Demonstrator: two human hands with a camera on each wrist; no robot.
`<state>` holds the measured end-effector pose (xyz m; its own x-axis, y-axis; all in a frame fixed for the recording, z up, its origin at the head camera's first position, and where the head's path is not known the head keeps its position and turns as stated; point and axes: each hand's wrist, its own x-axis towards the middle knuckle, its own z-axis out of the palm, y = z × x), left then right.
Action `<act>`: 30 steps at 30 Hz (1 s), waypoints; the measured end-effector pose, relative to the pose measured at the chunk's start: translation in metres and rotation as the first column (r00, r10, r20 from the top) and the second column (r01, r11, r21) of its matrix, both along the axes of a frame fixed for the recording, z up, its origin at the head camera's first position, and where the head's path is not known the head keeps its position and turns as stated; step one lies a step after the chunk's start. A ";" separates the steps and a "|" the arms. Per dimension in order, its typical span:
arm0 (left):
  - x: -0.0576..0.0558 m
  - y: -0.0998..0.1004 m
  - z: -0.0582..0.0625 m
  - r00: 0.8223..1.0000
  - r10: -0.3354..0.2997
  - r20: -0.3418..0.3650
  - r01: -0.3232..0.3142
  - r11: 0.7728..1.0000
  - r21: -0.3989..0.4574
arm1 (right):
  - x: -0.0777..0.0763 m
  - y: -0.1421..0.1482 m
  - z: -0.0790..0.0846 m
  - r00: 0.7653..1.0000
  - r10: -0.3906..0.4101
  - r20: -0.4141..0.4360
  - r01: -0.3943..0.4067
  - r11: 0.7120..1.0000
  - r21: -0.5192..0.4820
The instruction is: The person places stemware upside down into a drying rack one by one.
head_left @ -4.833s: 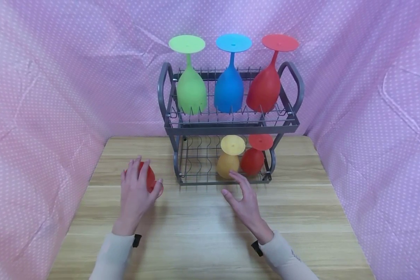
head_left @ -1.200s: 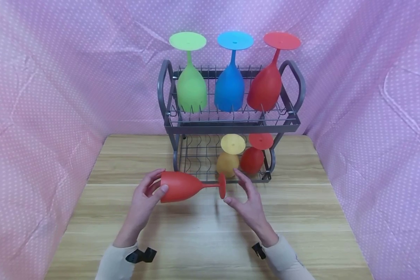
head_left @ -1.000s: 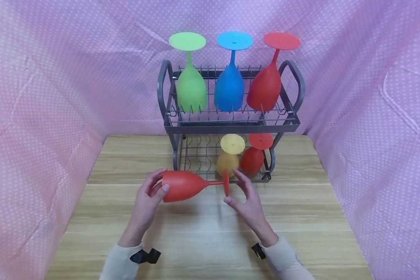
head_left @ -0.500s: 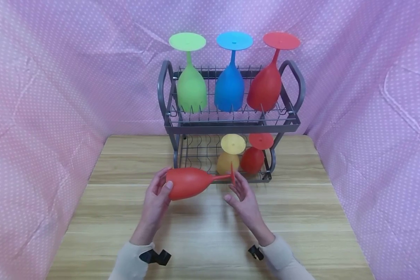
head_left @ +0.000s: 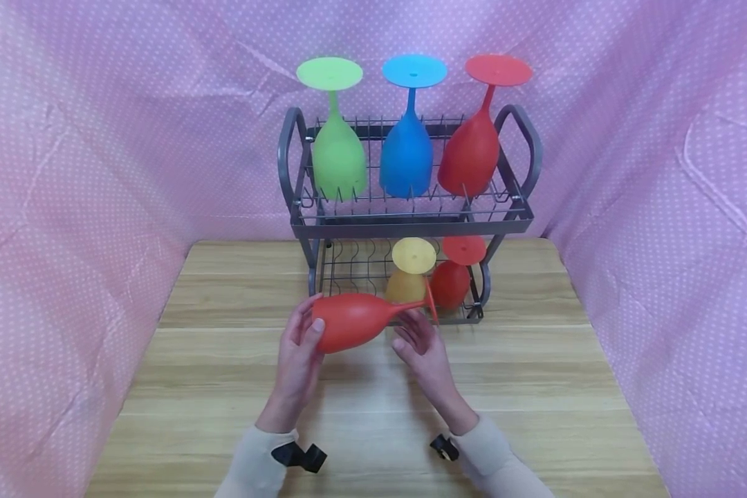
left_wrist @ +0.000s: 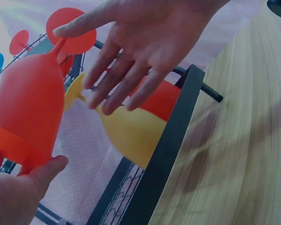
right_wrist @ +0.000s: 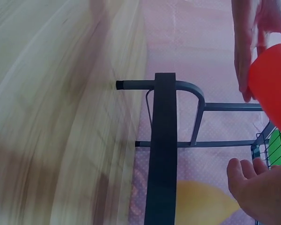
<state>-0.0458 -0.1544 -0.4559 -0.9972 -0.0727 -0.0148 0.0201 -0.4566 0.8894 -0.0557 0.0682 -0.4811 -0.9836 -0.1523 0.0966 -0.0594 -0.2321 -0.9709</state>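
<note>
My left hand (head_left: 297, 363) grips a red plastic wine glass (head_left: 353, 322) by the rim end of its bowl. The glass lies sideways in the air in front of the two-tier dish rack (head_left: 411, 229), its stem pointing right and tilted slightly up. Beside the stem and foot is my right hand (head_left: 428, 360), its fingers loosely extended; in the left wrist view that hand's thumb (left_wrist: 82, 24) overlaps the foot, and contact is unclear. Behind the held glass, a yellow wine glass (head_left: 414, 256) and another red one (head_left: 450, 285) stand upside down on the lower tier.
Upside-down green (head_left: 339, 162), blue (head_left: 406, 162) and red (head_left: 471, 158) wine glasses stand on the top tier, the red one leaning. The rack rests on a wooden table (head_left: 224, 373). Pink dotted cloth (head_left: 87, 173) hangs at the back and sides.
Earlier my left hand was at a red glass at the table's left. It has since brought the glass rightward, stem tipping up. My right hand's fingers have moved below the stem.
</note>
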 end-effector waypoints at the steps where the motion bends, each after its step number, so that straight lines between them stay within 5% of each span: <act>1: 0.000 0.002 0.000 1.000 0.004 -0.002 -0.004 1.000 0.008 | 0.000 -0.001 0.001 1.000 -0.002 -0.001 0.002 1.000 -0.005; 19: 0.000 0.023 -0.011 0.999 0.043 -0.031 -0.041 0.998 0.051 | -0.003 -0.020 0.018 0.997 -0.072 -0.030 0.072 0.997 -0.004; 30: 0.000 0.025 -0.020 0.996 0.060 -0.068 -0.055 0.995 0.077 | -0.004 -0.026 0.022 0.996 -0.071 0.056 0.068 0.997 0.043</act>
<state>-0.0462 -0.1291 -0.4762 -0.9902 -0.1315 0.0476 0.1097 -0.5184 0.8481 -0.0602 0.0419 -0.4594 -0.9957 -0.0860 0.0349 -0.0181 -0.1894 -0.9817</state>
